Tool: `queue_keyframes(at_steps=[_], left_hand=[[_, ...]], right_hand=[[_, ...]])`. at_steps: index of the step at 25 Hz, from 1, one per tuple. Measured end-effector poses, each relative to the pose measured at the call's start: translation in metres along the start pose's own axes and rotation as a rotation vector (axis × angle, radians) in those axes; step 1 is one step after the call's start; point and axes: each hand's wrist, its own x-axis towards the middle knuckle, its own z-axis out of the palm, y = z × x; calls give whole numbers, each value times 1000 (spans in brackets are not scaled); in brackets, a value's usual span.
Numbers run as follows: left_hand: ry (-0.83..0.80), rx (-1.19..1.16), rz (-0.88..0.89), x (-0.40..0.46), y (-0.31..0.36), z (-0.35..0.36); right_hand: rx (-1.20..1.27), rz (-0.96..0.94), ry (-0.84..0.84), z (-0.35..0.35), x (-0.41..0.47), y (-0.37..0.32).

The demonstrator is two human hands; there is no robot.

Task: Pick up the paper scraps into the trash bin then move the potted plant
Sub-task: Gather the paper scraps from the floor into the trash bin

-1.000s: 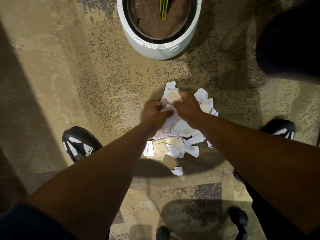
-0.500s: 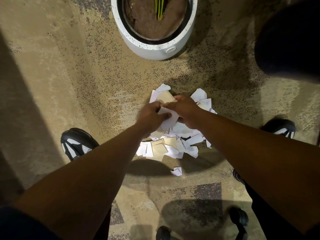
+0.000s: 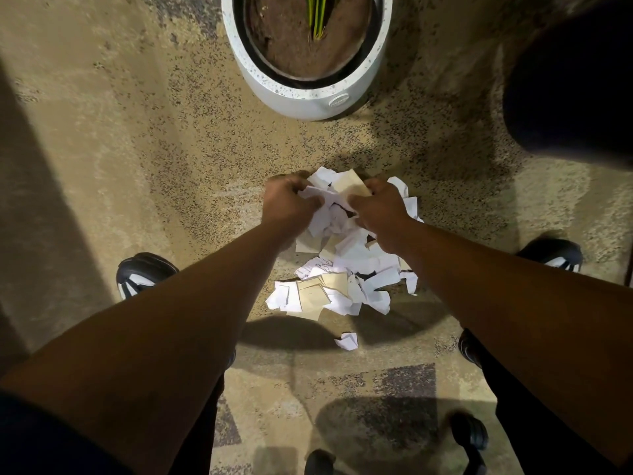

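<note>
Paper scraps (image 3: 337,269), torn white and beige pieces, lie heaped on the mottled tan carpet floor (image 3: 137,149) between the person's feet. Grip, left hand (image 3: 286,204): fingers curled, clenched round crumpled white pieces at the far end of the heap. Grip, right hand (image 3: 378,209): fingers curled likewise, grasping white and beige pieces from the other side. Both hands close together, a bunched wad of paper between them, seemingly lifted a little off the pile, though the angle makes that hard to confirm.

Nearer the person, the rest of the heap lies flat on the carpet: beige squares overlapping white strips, some with print. One small white scrap (image 3: 346,340) sits apart, just nearer than the heap.

Bare forearms reach in from the lower corners. Black-and-white shoe (image 3: 142,274) to the left of the heap, its pair (image 3: 555,257) to the right, partly hidden behind the right arm.

Beyond the heap, well apart from it, stands the potted plant (image 3: 308,53): round white speckled planter, dark inner rim, brown soil, thin green stems upright in the middle. At upper right, a large dark rounded shape (image 3: 575,87), possibly the trash bin; too dark to tell. Black chair casters (image 3: 469,433) at the bottom edge.
</note>
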Motion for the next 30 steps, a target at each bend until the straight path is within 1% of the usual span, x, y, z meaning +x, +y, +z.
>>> queue_keyframes(at_steps=[2,3,5,7,10,14,16,18,21,23,25,27,29,30], left_hand=[[43,127,38,5,3,12],[58,124,34,5,7,16],[90,43,7,0,12,19],[80,-35,-30,-1,10,17],[-12,-63,-113,-4,8,3],[-59,-346,-105,-35,35,-16],[-92,-514,-134,-62,58,-24],[-144,-634,-148,-97,88,-32],[-245,-805,-68,-148,140,-41],[-322,-927,-40,-178,179,-37],[-385,-951,-43,-203,212,-19],[-409,-919,-38,-219,235,11],[-354,-915,-48,-233,258,47],[-341,-949,-50,-235,266,59]], right_hand=[[86,37,-88,3,-1,-2],[121,46,-124,5,-2,-3],[152,65,-165,8,-4,-8],[128,71,-172,10,-5,-10],[107,29,-114,8,-17,-14],[193,-75,4,-8,-58,-30],[309,-119,50,-25,-91,-47],[470,-148,107,-52,-136,-67],[695,-162,179,-97,-203,-92],[840,-197,181,-122,-238,-101],[930,-208,178,-140,-252,-105],[1015,-198,175,-157,-250,-111],[1134,-214,172,-177,-248,-118],[1176,-230,170,-180,-248,-123]])
